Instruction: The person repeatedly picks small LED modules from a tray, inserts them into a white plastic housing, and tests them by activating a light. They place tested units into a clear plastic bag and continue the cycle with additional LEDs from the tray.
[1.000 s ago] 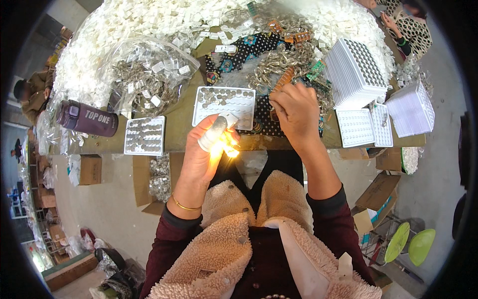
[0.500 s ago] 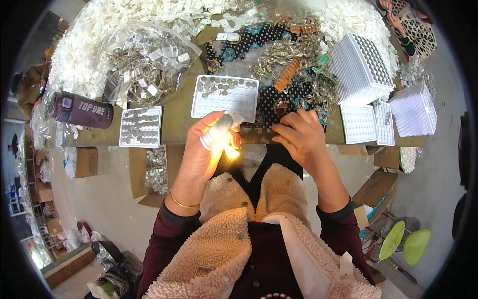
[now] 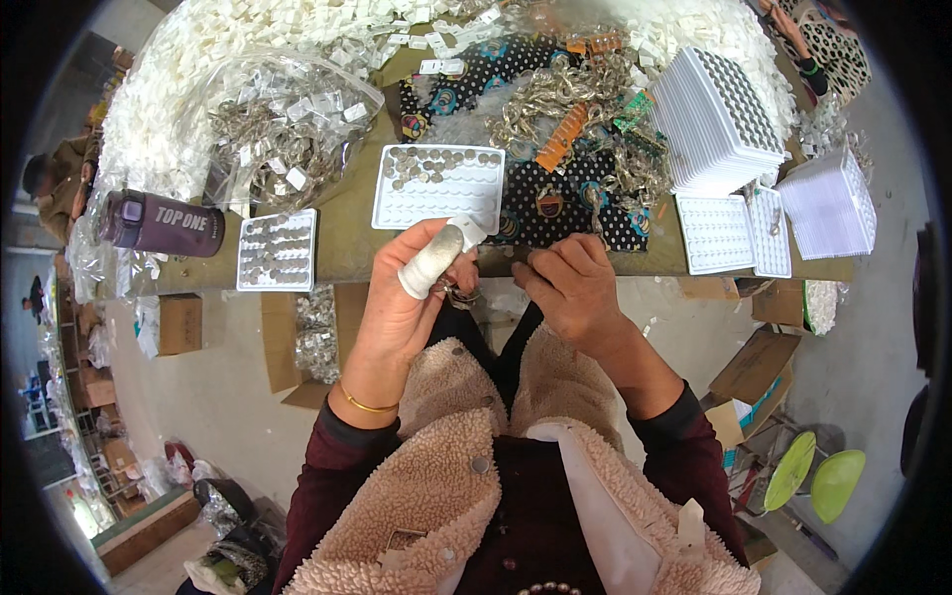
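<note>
In my left hand (image 3: 397, 297) is a small white battery case (image 3: 466, 231), with a thin bundle of wire string lights (image 3: 458, 296) hanging below it, unlit. A whitish cover (image 3: 428, 266) wraps one finger of that hand. My right hand (image 3: 575, 293) is just to the right, fingers curled together at the table's front edge; whatever they pinch is hidden. Beyond my hands lies a white tray (image 3: 436, 210) with round coin cells (image 3: 431, 164) in its far part. A dotted dark cloth (image 3: 540, 213) bears a heap of string lights (image 3: 555, 104).
At left are a purple bottle (image 3: 164, 223), a filled coin-cell tray (image 3: 277, 283) and a clear bag of lights (image 3: 288, 129). Tray stacks (image 3: 709, 124) (image 3: 828, 206) stand at right. White cases (image 3: 159, 109) heap along the back. Cardboard boxes (image 3: 749, 377) and green seats (image 3: 838, 486) are below.
The yellow glow under my left hand has gone out. My right hand has moved slightly left and lower, nearer the left. The view has shifted a little.
</note>
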The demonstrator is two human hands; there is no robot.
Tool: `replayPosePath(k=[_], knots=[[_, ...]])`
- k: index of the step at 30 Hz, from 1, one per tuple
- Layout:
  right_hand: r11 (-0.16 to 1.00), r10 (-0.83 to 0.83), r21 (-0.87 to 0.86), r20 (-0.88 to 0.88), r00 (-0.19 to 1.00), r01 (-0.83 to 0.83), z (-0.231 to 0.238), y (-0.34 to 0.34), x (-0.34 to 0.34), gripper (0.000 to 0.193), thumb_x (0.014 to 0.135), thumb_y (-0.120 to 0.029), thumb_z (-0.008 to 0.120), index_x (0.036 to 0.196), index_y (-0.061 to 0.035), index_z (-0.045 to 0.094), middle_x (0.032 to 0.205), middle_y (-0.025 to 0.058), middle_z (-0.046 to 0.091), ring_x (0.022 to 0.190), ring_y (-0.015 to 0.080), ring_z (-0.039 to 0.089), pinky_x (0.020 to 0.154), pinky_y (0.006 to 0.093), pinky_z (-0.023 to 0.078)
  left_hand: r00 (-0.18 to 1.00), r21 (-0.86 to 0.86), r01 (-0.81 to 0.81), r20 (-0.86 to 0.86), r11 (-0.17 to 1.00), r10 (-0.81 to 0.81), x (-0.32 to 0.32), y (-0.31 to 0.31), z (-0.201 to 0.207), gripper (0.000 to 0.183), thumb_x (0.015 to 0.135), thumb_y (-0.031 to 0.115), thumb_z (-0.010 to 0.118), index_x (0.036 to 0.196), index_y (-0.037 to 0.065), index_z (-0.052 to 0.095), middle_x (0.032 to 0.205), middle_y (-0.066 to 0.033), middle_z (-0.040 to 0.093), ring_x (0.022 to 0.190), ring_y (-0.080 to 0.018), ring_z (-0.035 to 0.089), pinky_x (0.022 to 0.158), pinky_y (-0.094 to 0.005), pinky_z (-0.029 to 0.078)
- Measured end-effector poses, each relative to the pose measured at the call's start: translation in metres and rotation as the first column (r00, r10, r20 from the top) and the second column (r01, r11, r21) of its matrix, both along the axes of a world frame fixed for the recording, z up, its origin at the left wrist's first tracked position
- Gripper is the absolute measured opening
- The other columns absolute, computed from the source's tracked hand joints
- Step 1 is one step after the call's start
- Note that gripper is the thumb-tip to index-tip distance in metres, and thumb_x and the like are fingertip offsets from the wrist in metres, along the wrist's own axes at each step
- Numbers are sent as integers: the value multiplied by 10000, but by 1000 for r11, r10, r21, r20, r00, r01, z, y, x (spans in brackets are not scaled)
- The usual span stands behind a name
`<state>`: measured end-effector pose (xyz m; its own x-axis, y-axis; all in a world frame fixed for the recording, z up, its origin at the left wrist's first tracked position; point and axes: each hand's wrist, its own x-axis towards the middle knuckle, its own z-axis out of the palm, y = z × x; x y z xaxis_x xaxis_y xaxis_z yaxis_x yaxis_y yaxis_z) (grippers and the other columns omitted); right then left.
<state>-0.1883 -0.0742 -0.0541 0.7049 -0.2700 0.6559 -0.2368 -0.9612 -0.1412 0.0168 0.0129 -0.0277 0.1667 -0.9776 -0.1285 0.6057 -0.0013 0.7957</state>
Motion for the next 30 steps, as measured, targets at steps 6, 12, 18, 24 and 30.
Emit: replayPosePath(k=[6, 12, 18, 24, 30], knots=[[962, -62, 271, 95, 994, 34, 8, -3, 2, 187, 694, -26, 742, 865, -26, 666, 853, 57, 594, 766, 236, 557, 682, 368, 453, 999, 14, 40, 4, 999, -40, 0, 4, 4, 292, 926, 218, 716, 1116, -1, 677, 909, -75, 694, 738, -153, 659, 669, -271, 522], [618, -130, 754, 377, 917, -222, 41, -3, 5, 149, 820, 132, 650, 896, 3, 643, 902, 82, 655, 739, 142, 621, 657, 261, 506, 990, -42, 122, 81, 992, -118, -10, 3, 10, 318, 922, 210, 724, 1156, -1, 683, 980, -84, 716, 810, -156, 669, 754, -298, 534], [468, 18, 734, 549, 836, -492, 50, 0, 16, 120, 832, 61, 686, 927, -4, 653, 976, 80, 653, 877, 156, 632, 814, 284, 500, 972, 4, 198, 129, 980, -197, -12, 6, 16, 276, 933, 208, 711, 1115, 0, 706, 969, -72, 716, 820, -144, 663, 755, -277, 528], [396, -5, 779, 532, 847, -486, 49, -1, 15, 69, 842, 32, 696, 895, -4, 669, 1019, 87, 651, 909, 157, 624, 790, 275, 495, 962, -15, 253, 112, 967, -250, -9, 8, 15, 322, 942, 252, 708, 1119, -16, 704, 969, -74, 716, 823, -141, 656, 750, -279, 531], [327, 3, 797, 536, 844, -508, 44, -3, 14, 72, 845, 50, 685, 896, 1, 671, 1023, 77, 654, 919, 138, 618, 803, 274, 493, 972, 33, 210, 104, 977, -212, -12, 8, 12, 401, 884, 316, 759, 1080, -27, 693, 948, -112, 717, 821, -171, 670, 734, -277, 532]])
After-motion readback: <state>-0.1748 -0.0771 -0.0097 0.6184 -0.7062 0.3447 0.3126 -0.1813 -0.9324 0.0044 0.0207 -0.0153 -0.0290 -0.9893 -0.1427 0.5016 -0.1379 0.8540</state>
